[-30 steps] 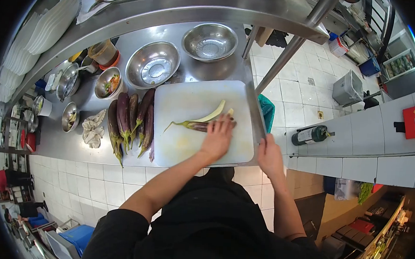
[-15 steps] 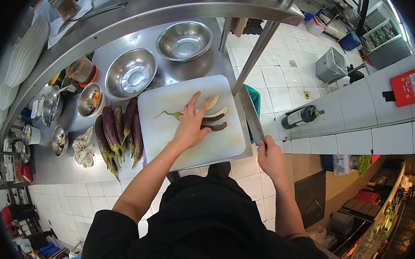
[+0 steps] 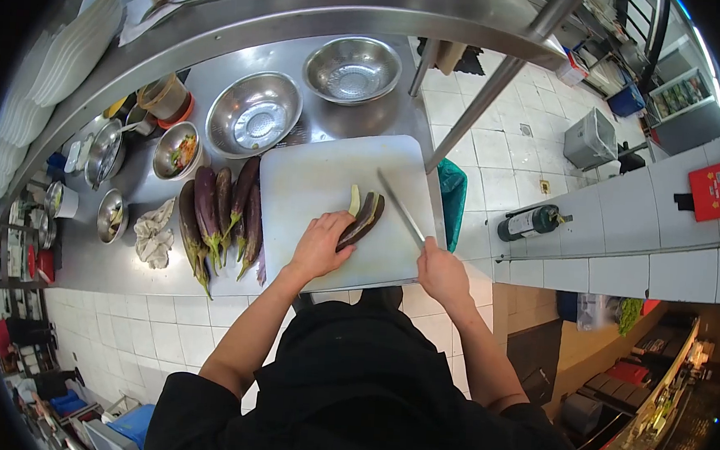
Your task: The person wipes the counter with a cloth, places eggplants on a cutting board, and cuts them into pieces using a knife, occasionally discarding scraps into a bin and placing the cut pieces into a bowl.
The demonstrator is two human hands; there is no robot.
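My left hand (image 3: 322,246) presses on long cut eggplant strips (image 3: 368,219), its fingers curled over their near ends. Some strips show dark skin and one shows pale flesh; the parts below my fingers are hidden. In my right hand (image 3: 444,271) is the handle of a kitchen knife (image 3: 401,207), with its blade pointing up and left over the board, apart from the eggplant. Under it all lies a white cutting board (image 3: 305,172). Several whole purple eggplants (image 3: 206,207) rest side by side just left of the board.
Two steel bowls, a nearer one (image 3: 254,115) and a farther one (image 3: 352,69), stand behind the board. Left are a bowl of vegetable scraps (image 3: 178,151), a crumpled cloth (image 3: 154,233) and a small bowl (image 3: 113,216). A steel shelf (image 3: 323,16) with a post (image 3: 500,85) overhangs the table.
My left hand has drawn the eggplant strips together and nearer to me, its spread fingers now curled over them. The knife has come from beyond the board's right edge to above the board.
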